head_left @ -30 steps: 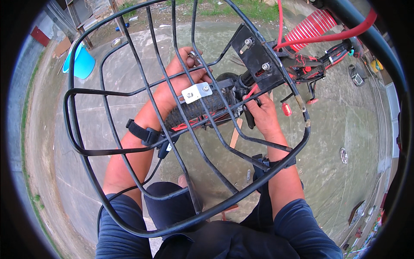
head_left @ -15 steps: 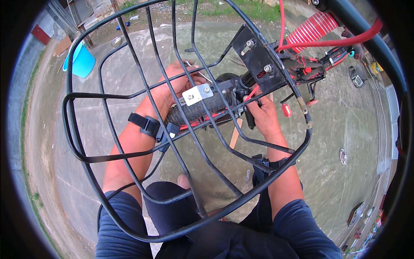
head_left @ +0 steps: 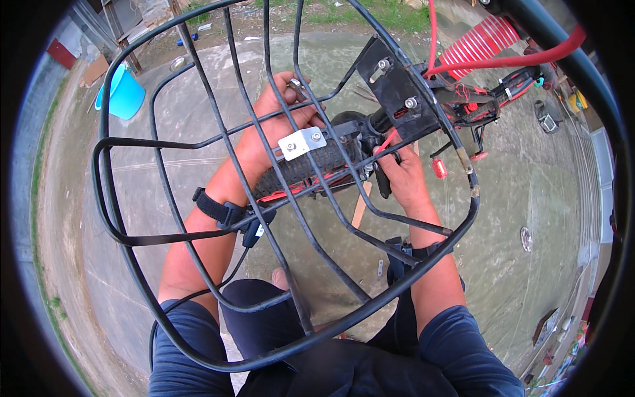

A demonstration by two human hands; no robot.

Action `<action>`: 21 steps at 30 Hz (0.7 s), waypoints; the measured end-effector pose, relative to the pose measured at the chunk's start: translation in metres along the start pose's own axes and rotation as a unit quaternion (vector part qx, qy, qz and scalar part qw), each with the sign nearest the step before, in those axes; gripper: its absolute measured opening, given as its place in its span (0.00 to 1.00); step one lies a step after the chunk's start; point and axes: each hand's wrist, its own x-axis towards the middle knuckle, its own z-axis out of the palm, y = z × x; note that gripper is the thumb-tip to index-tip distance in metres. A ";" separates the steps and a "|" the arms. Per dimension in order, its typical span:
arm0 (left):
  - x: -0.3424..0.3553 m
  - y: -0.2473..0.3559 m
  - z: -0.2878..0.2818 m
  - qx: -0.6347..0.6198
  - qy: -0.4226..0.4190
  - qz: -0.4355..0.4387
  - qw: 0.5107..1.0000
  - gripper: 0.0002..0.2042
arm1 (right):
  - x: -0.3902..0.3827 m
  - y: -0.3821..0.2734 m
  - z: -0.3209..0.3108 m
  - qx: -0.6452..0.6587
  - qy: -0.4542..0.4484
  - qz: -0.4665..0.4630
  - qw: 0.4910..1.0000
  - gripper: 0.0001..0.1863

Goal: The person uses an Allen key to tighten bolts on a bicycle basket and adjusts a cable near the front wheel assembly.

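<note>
A black wire basket [head_left: 337, 334] spans the view above a bicycle's front tyre [head_left: 286, 173], with a silver bracket [head_left: 301, 139] fixed by two bolts and a black plate [head_left: 397, 89] at the back. My left hand [head_left: 281, 106] is beyond the bracket behind the wires, fingers curled on a small silver tool [head_left: 296, 86], probably a wrench, partly hidden. My right hand [head_left: 400, 169] is closed on a black part [head_left: 385, 182] near the fork, thumb beside a red cable [head_left: 389, 140]; its fingertips are mostly hidden.
The red-and-black bicycle frame [head_left: 503, 92] extends to upper right, with a red striped part [head_left: 476, 49]. A blue bucket [head_left: 124, 92] stands at left on concrete ground [head_left: 522, 178]. A wooden strip [head_left: 362, 205] lies below. Grass [head_left: 397, 18] edges the far side.
My left hand shifted slightly down and left half a second ago, the silver tool slanting lower, and is now back up near where it was a second ago. My right hand has stayed in place.
</note>
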 end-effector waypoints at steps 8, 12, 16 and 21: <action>0.005 -0.004 0.000 -0.053 0.010 -0.045 0.998 0.20 | 0.000 -0.006 0.003 0.000 0.004 -0.001 1.000 0.18; 0.007 -0.023 -0.010 -0.151 0.012 -0.203 0.967 0.17 | 0.001 -0.002 0.002 0.010 0.003 0.009 1.000 0.18; 0.014 -0.024 -0.010 -0.148 0.071 -0.190 0.968 0.17 | 0.000 -0.001 0.001 0.008 0.004 0.021 1.000 0.18; -0.001 -0.020 -0.020 -0.066 0.102 -0.098 0.988 0.16 | 0.001 -0.002 0.005 0.031 -0.002 0.024 0.999 0.19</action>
